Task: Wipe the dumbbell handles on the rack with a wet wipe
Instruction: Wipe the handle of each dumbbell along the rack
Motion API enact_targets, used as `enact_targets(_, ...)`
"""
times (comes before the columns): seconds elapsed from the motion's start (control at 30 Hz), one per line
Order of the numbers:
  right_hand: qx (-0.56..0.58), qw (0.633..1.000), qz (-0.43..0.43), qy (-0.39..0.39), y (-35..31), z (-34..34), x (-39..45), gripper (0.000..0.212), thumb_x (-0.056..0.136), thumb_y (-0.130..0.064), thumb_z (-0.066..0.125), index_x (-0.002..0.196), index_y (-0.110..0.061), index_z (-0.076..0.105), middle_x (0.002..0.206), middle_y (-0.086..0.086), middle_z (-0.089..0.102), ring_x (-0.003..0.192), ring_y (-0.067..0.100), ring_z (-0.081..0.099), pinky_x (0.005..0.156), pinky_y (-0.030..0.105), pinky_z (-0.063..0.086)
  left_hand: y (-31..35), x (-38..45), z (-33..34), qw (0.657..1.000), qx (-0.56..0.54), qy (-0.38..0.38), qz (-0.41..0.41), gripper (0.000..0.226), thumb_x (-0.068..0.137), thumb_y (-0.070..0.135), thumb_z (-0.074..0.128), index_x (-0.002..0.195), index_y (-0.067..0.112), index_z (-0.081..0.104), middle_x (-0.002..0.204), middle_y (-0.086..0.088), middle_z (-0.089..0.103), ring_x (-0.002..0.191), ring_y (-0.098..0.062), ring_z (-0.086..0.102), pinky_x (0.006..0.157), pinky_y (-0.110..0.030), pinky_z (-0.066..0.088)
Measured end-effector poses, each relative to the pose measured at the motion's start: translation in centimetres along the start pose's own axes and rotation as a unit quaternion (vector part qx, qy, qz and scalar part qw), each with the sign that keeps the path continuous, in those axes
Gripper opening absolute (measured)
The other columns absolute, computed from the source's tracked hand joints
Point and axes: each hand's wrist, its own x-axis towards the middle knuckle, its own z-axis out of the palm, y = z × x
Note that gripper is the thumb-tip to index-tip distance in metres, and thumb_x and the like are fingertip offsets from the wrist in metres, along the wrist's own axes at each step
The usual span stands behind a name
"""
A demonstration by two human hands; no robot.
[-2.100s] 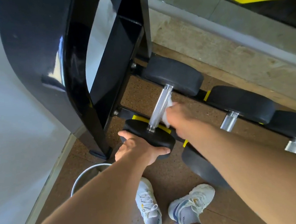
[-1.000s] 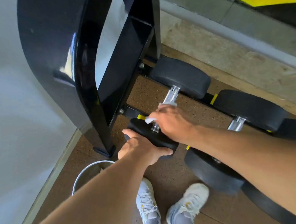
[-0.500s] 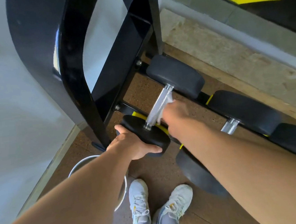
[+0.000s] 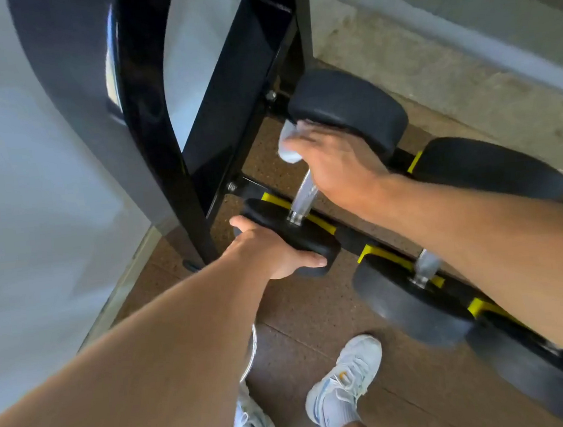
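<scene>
The dumbbell's knurled chrome handle lies on the rack's bottom rail, running from near head to far head. Right hand presses what looks like a wet wipe around its far end; left hand grips the near head

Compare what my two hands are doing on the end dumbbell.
The left hand grips the near black rubber dumbbell head bare; the right hand holds a white wet wipe at the far end of the knurled metal handle. Both touch one dumbbell.
</scene>
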Motion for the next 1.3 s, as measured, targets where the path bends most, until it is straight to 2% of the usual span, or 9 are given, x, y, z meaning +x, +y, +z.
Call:
enact_targets(0.17,0.025,0.984,-0.067,-0.164,-2.0,1.7,-1.3,0.005,0.097,-0.024,0.052,0.093,-0.027,0.053,0.084,0.0,0.062,0.087,0.025,0.06,0.079,0.038,0.047,-0.4,0.8,0.1,0.999,0.021,0.021,0.043,0.15,0.064,0.07,0.082,0.157,0.01,-0.02,0.157,-0.014,0.025,0.14,-0.035,0.037,0.117,-0.046,0.031)
enact_targets(0.33,-0.038,0.996,0.077,0.014,-0.6,0.3,1.0,0.02,0.097,-0.017,0.052,0.115,-0.02,0.06,0.095,0.008,0.07,0.091,0.03,0.067,0.076,0.044,0.055,-1.0,1.4,0.5,0.998,0.018,0.038,0.044,0.167,0.055,0.071,0.086,0.148,0.007,-0.036,0.161,-0.02,0.024,0.141,-0.042,0.038,0.115,-0.051,0.036)
enact_targets(0.5,0.008,0.987,-0.02,-0.16,-3.1,2.6,-0.9,0.021,0.096,-0.025,0.05,0.113,-0.028,0.063,0.097,0.001,0.066,0.098,0.024,0.061,0.09,0.04,0.049,-1.1,1.2,0.4,0.996,0.043,0.05,0.066,0.161,0.059,0.074,0.082,0.151,0.004,-0.031,0.157,-0.02,0.032,0.136,-0.04,0.044,0.111,-0.046,0.041)
enact_targets(0.73,-0.079,0.991,0.014,-0.104,-1.8,2.9,-0.7,0.031,0.093,-0.014,0.058,0.122,-0.025,0.062,0.115,0.005,0.065,0.115,0.021,0.058,0.102,0.033,0.042,-1.2,0.7,0.3,0.994,0.064,0.057,0.072,0.159,0.062,0.074,0.08,0.15,0.001,-0.03,0.16,-0.022,0.026,0.139,-0.04,0.042,0.11,-0.045,0.04)
enact_targets(0.83,0.135,0.983,0.045,-0.115,-4.6,2.7,-4.5,0.022,0.101,-0.03,0.044,0.105,-0.025,0.065,0.088,0.0,0.067,0.084,0.017,0.061,0.069,0.031,0.044,-1.1,1.0,0.3,0.992,0.079,0.051,0.087,0.152,0.064,0.075,0.078,0.155,0.008,-0.024,0.16,-0.023,0.022,0.137,-0.04,0.043,0.11,-0.043,0.042)
enact_targets(0.93,0.326,0.873,0.362,0.025,-4.6,2.9,-7.2,0.029,0.103,-0.033,0.044,0.104,-0.015,0.066,0.095,0.008,0.067,0.086,0.024,0.062,0.074,0.037,0.051,-1.2,0.9,0.3,0.997,0.03,0.05,0.057,0.163,0.058,0.07,0.085,0.15,0.004,-0.031,0.156,-0.019,0.035,0.137,-0.039,0.044,0.108,-0.044,0.041)
enact_targets(1.0,0.469,0.641,0.602,0.073,-3.5,2.4,-6.1,0.034,0.104,-0.031,0.043,0.125,-0.011,0.059,0.122,0.014,0.062,0.108,0.031,0.06,0.095,0.042,0.051,-1.3,1.0,0.3,0.997,0.033,0.049,0.057,0.162,0.059,0.073,0.083,0.151,0.005,-0.032,0.158,-0.018,0.034,0.136,-0.039,0.045,0.106,-0.043,0.042)
enact_targets(1.07,0.546,0.541,0.633,0.095,-2.0,1.8,-3.2,0.04,0.105,-0.025,0.037,0.138,-0.004,0.046,0.139,0.016,0.051,0.125,0.035,0.052,0.097,0.043,0.05,-1.2,0.8,0.2,0.997,0.039,0.039,0.06,0.16,0.06,0.075,0.081,0.151,0.006,-0.032,0.159,-0.019,0.031,0.135,-0.039,0.046,0.106,-0.043,0.043)
enact_targets(1.3,0.4,0.705,0.585,0.034,-5.4,3.0,-1.9,0.024,0.096,-0.016,0.055,0.118,-0.009,0.063,0.114,0.01,0.068,0.099,0.028,0.067,0.078,0.033,0.055,-1.1,0.8,0.4,0.997,0.041,0.061,0.04,0.166,0.053,0.075,0.084,0.15,0.001,-0.029,0.15,-0.02,0.042,0.133,-0.037,0.048,0.104,-0.042,0.042)
